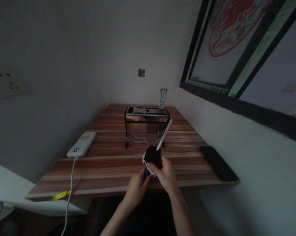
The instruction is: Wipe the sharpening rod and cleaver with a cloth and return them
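Both my hands meet over the front edge of a wooden desk (108, 164). My left hand (136, 188) is closed around the lower end of a small black object (153, 156) with a pale rim. My right hand (164, 173) is closed on the same black object from the right, and a thin white stick (164, 134) rises from it up and to the right. Just beyond the hands stands a black and shiny metal rack with slots in its top (146, 126).
A white power bank (82, 144) with a cable (69, 193) lies at the desk's left. A dark phone (218, 163) lies at the right edge. A small silver tube (162, 98) stands behind the rack. White walls close in on three sides; a dark-framed window is upper right.
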{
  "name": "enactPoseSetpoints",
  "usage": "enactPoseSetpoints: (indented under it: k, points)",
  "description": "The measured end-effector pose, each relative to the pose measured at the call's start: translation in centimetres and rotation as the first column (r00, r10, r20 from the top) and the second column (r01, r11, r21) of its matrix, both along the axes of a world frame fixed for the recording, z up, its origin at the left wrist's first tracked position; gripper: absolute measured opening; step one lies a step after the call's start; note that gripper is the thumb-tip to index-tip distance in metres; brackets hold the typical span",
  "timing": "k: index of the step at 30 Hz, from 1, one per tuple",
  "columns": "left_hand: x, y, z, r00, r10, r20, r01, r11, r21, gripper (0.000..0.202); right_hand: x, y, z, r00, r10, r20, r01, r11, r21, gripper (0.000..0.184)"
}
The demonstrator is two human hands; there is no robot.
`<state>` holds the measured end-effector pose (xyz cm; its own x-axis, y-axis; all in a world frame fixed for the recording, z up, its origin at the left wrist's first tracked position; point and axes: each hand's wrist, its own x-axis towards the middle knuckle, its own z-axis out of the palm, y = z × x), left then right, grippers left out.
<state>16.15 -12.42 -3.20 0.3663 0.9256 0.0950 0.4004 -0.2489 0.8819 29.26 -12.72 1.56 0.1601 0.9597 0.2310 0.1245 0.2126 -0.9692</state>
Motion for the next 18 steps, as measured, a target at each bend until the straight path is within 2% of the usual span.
enactPoseSetpoints:
  k: [7,18]
  points:
    - [-0.13,-0.03,-0.29,1.000,-0.009,-0.019,0.009,1.000,0.012,0.023,0.02,0.09,-0.44,1.000,-0.001,-0.007,0.001,1.000,-0.009,0.037]
    - [-0.15,-0.13,0.49,0.999,-0.036,-0.031,0.037,0.999,0.012,0.021,0.11,-0.15,0.15,0.993,-0.085,-0.080,0.087,0.996,0.024,0.030]
